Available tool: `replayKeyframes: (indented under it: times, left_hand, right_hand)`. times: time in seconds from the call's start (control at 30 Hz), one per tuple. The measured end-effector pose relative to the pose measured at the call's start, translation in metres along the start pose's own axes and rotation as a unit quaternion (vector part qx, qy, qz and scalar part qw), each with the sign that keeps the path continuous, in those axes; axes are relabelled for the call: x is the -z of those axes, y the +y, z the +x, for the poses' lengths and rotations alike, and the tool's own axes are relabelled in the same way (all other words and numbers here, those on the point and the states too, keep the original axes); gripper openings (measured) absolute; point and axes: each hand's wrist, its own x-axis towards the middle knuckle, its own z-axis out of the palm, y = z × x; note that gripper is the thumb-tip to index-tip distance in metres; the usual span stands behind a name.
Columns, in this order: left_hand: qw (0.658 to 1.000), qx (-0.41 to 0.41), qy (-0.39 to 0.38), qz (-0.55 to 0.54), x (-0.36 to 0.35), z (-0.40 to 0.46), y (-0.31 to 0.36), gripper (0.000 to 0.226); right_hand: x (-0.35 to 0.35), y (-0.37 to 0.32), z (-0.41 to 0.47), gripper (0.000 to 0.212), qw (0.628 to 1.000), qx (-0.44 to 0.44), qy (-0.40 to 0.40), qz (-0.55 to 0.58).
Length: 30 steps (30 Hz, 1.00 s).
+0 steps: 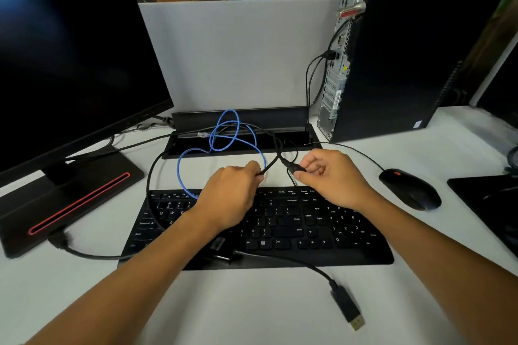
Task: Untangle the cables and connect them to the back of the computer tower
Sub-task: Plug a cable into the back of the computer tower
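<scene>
My left hand (234,193) grips a black cable (270,166) just above the keyboard. My right hand (332,176) pinches a black plug (294,167) at the end of another black lead. A blue network cable (224,137) loops in coils behind both hands, its clear plug (203,135) lying by the cable tray. The black computer tower (414,59) stands at the back right, its metal rear panel (337,64) facing left with two black cables plugged in. A black display cable with a gold-tipped plug (349,309) lies loose on the desk in front of the keyboard.
A black keyboard (294,230) lies under my forearms. A black mouse (410,189) sits to the right, a monitor (64,59) on its red-striped stand (70,202) to the left. A black cable tray (241,131) runs along the white partition.
</scene>
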Motion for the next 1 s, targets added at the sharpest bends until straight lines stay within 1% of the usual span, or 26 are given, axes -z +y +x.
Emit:
replayKeyframes:
  times: [0.1, 0.17, 0.2, 0.27, 0.33, 0.37, 0.43, 0.5, 0.53, 0.57, 0.6, 0.63, 0.67, 0.7, 0.73, 0.8, 0.87, 0.93, 1.0]
  left_hand:
    - [0.999, -0.028, 0.025, -0.033, 0.0, -0.015, 0.001, 0.021]
    - [0.995, -0.047, 0.033, -0.082, 0.001, -0.016, 0.007, 0.018]
    - [0.992, -0.06, 0.03, -0.105, 0.001, -0.015, 0.01, 0.014]
    - [0.985, -0.093, 0.02, -0.143, 0.0, -0.013, 0.015, 0.008]
    - [0.977, -0.091, -0.004, -0.192, -0.002, -0.011, 0.014, 0.004]
    - [0.974, -0.082, -0.029, -0.21, -0.001, -0.011, 0.012, 0.003]
    - [0.972, -0.07, -0.067, -0.214, -0.001, -0.012, 0.008, 0.004]
    - [0.974, -0.072, -0.069, -0.202, -0.003, -0.011, 0.006, 0.006]
    - [0.975, -0.079, -0.069, -0.198, -0.003, -0.01, 0.006, 0.006]
    - [0.975, -0.088, -0.07, -0.193, -0.005, -0.008, 0.006, 0.006]
    - [0.975, -0.1, -0.071, -0.188, -0.006, -0.007, 0.006, 0.007]
    - [0.975, -0.111, -0.07, -0.179, -0.007, -0.005, 0.006, 0.007]
    - [0.976, -0.118, -0.069, -0.168, -0.008, -0.004, 0.007, 0.008]
    - [0.978, -0.122, -0.066, -0.157, -0.008, -0.002, 0.006, 0.009]
    - [0.979, -0.127, -0.062, -0.15, -0.006, -0.001, 0.004, 0.01]
    - [0.978, -0.136, -0.054, -0.146, -0.002, 0.0, -0.003, 0.012]
    - [0.98, -0.137, -0.063, -0.132, 0.0, 0.0, -0.014, 0.009]
    - [0.98, -0.141, -0.083, -0.11, 0.0, -0.001, -0.018, 0.008]
    - [0.981, -0.145, -0.095, -0.088, -0.003, -0.003, -0.017, 0.008]
  right_hand:
    - [-0.011, -0.013, -0.01, 0.017, 0.998, -0.021, -0.012, 0.052]
    - [-0.022, -0.02, -0.012, 0.019, 0.996, -0.044, -0.005, 0.078]
    - [-0.026, -0.023, -0.013, 0.019, 0.991, -0.057, -0.009, 0.119]
    - [-0.03, -0.028, -0.014, 0.018, 0.962, -0.078, -0.026, 0.261]
    - [-0.028, -0.031, -0.014, 0.023, 0.917, -0.098, -0.047, 0.383]
    - [-0.026, -0.031, -0.014, 0.027, 0.896, -0.113, -0.055, 0.427]
    - [-0.021, -0.032, -0.013, 0.028, 0.869, -0.136, -0.068, 0.472]
    - [-0.017, -0.032, -0.01, 0.025, 0.862, -0.151, -0.073, 0.478]
    - [-0.016, -0.032, -0.007, 0.03, 0.873, -0.162, -0.073, 0.454]
    - [-0.018, -0.033, -0.004, 0.039, 0.9, -0.169, -0.071, 0.396]
    - [-0.019, -0.036, 0.0, 0.048, 0.937, -0.167, -0.068, 0.298]
    - [-0.022, -0.039, 0.006, 0.054, 0.97, -0.155, -0.061, 0.175]
    - [-0.024, -0.042, 0.011, 0.056, 0.988, -0.133, -0.051, 0.055]
    - [-0.026, -0.045, 0.017, 0.056, 0.993, -0.105, -0.041, -0.038]
    - [-0.028, -0.048, 0.022, 0.053, 0.991, -0.086, -0.035, -0.093]
    - [-0.029, -0.053, 0.034, 0.049, 0.986, -0.071, -0.037, -0.149]
    - [-0.031, -0.053, 0.049, 0.045, 0.974, -0.093, -0.056, -0.197]
    - [-0.035, -0.051, 0.057, 0.031, 0.957, -0.121, -0.09, -0.248]
    - [-0.042, -0.05, 0.059, 0.012, 0.948, -0.131, -0.087, -0.277]
